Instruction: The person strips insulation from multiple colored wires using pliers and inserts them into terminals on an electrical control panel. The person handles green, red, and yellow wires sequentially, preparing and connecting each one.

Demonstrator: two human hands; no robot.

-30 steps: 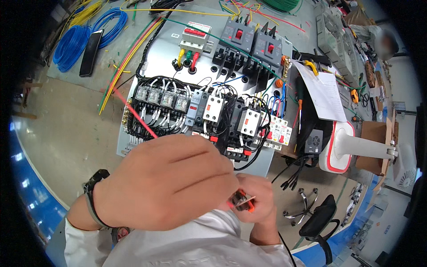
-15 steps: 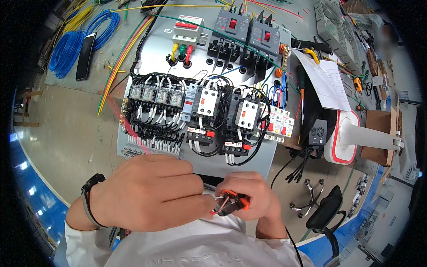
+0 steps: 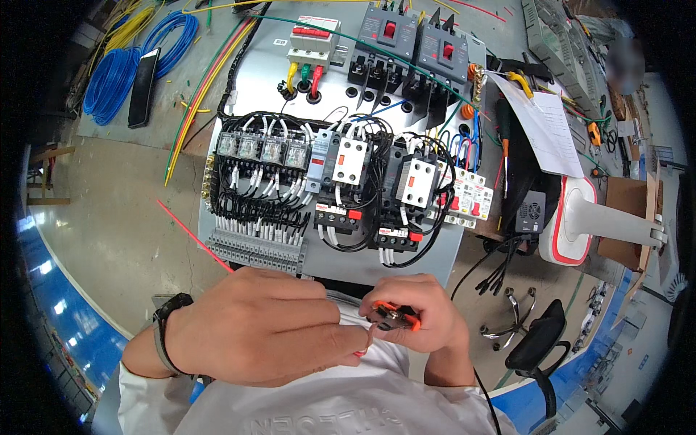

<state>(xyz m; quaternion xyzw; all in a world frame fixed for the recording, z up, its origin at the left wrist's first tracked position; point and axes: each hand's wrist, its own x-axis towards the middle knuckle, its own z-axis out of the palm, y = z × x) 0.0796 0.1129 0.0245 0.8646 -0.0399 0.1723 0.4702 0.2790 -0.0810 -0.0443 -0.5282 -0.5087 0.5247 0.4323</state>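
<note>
My left hand (image 3: 254, 330) is closed in a pinch on a red wire (image 3: 192, 233). One length of it sticks out past the knuckles to the upper left. Its other end, with bare copper showing, comes out at the fingertips. In my right hand (image 3: 431, 308) is a small pair of pliers (image 3: 395, 316) with orange handles and dark jaws. The jaws are right beside the bare copper; whether they touch it I cannot tell. Just beyond both hands lies a grey mounting plate (image 3: 348, 270) fitted with relays (image 3: 272, 151), contactors (image 3: 350, 161) and a terminal strip (image 3: 254, 250).
Black breakers (image 3: 388, 32) sit at the plate's far end. Blue wire coils (image 3: 109, 87) and a black phone (image 3: 143, 87) lie on the bench at left. To the right are a paper sheet (image 3: 544, 123), a white-and-red device on an arm (image 3: 569, 221) and a black chair (image 3: 536, 337).
The pliers' jaws have swung up and away from the wire's end, baring the copper. The red wire's long part, blurred before, now shows sharply. The view has shifted slightly.
</note>
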